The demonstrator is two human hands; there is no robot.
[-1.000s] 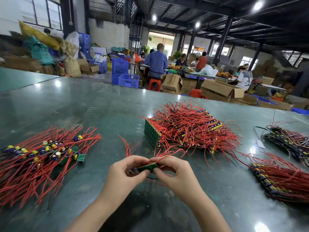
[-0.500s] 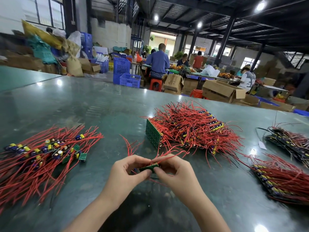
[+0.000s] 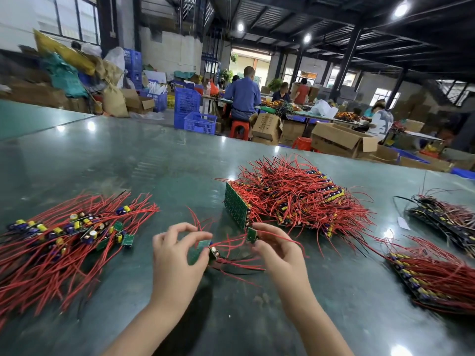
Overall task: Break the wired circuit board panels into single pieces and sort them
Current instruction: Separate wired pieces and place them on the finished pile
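Note:
My left hand (image 3: 177,255) pinches a small green board piece (image 3: 201,249) with red wires and a capacitor hanging off it. A little to the right, my right hand (image 3: 276,249) pinches a second single green board (image 3: 252,234), its red wires trailing between the hands. The two pieces are apart, just above the dark green table (image 3: 154,163). A pile of single boards with red wires (image 3: 66,232) lies at the left. Behind my right hand stands a stack of whole wired panels (image 3: 290,199), green edge toward me.
More wired panel stacks lie at the right (image 3: 437,276) and far right (image 3: 444,217). A small white scrap (image 3: 403,223) lies between them. Beyond the table's far edge, people sit among cardboard boxes (image 3: 341,140) and blue crates (image 3: 192,111).
The strip both hands held together at the middle has snapped in two. My hands have moved apart, each carrying one piece.

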